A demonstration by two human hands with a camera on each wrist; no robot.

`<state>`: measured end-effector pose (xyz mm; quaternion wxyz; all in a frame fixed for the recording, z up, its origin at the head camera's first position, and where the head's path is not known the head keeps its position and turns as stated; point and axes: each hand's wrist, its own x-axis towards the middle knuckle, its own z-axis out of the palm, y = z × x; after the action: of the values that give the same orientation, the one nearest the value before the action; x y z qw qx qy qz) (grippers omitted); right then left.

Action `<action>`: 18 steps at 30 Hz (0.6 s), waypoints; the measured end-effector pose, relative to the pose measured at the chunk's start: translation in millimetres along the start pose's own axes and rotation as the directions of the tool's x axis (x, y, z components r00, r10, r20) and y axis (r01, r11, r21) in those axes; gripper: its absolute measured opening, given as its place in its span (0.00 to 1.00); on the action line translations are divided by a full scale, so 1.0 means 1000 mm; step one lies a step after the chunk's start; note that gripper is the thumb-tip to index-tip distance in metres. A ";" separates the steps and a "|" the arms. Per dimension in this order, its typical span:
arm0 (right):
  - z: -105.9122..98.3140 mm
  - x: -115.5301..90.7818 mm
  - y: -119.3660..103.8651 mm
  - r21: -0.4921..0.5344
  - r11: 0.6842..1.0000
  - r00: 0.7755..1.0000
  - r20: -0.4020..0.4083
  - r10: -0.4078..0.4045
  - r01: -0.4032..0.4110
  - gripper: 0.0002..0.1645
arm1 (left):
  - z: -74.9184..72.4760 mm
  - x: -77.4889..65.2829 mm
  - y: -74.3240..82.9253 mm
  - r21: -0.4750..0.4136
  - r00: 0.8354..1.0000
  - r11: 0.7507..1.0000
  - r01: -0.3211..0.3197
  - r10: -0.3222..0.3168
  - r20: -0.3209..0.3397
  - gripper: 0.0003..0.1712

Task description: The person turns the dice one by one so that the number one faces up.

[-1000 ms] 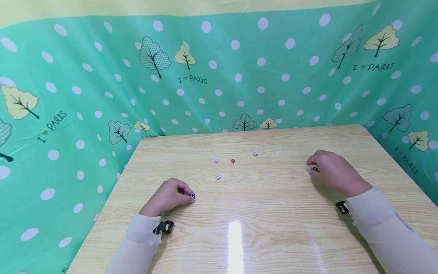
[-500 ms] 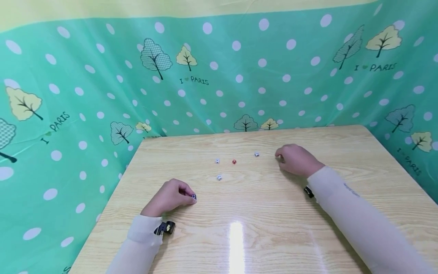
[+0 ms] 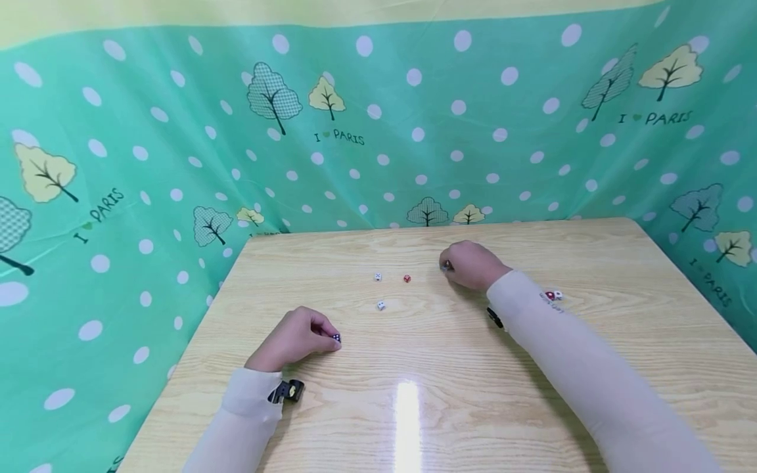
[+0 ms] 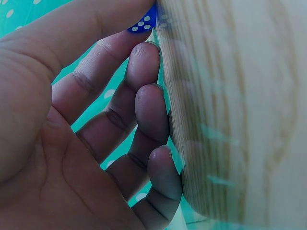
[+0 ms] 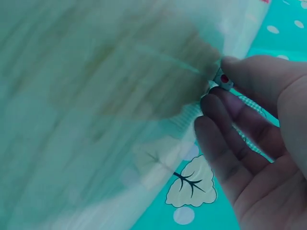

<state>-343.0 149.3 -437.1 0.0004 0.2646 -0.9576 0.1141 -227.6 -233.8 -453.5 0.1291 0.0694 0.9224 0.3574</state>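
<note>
My left hand [image 3: 298, 338] rests low on the wooden table and pinches a blue die [image 3: 336, 338] with white pips between thumb and index finger. In the left wrist view the blue die [image 4: 143, 21] sits against the tabletop, partly covered by the thumb. Farther back, my right hand [image 3: 473, 264] has thumb and fingertips around a white die [image 3: 446, 266], mostly hidden by the hand in the head view. The right wrist view shows a red pip on this white die [image 5: 224, 80]. A red die [image 3: 407, 278] lies left of the right hand.
Two white dice, a farther one [image 3: 378, 277] and a nearer one [image 3: 381, 305], lie left of centre. Beside the right sleeve [image 3: 550, 328] sit a red die [image 3: 550, 295] and a white die [image 3: 558, 295]. A green dotted curtain [image 3: 355, 131] hangs behind the table [image 3: 473, 394].
My right hand has left the right side of the table and moved left to the white die at the back. A red and white die pair now shows there. The left hand stays put.
</note>
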 end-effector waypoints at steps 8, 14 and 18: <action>-0.001 -0.021 -0.002 -0.032 0.999 1.000 0.002 -0.016 0.016 0.22 | 0.000 0.001 0.003 0.015 1.000 1.000 -0.009 0.009 -0.002 0.08; 0.000 -0.045 -0.008 -0.065 0.997 0.999 -0.002 -0.034 0.034 0.20 | 0.000 -0.001 0.004 0.011 1.000 1.000 -0.003 0.003 -0.003 0.08; 0.000 -0.063 -0.014 -0.053 0.997 0.998 -0.002 -0.057 0.057 0.19 | 0.000 -0.003 0.003 0.012 1.000 1.000 0.001 -0.001 -0.006 0.08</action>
<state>-281.5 169.3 -437.5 0.0125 0.2915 -0.9523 0.0893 -224.8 -232.3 -450.5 0.1264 0.0685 0.9249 0.3521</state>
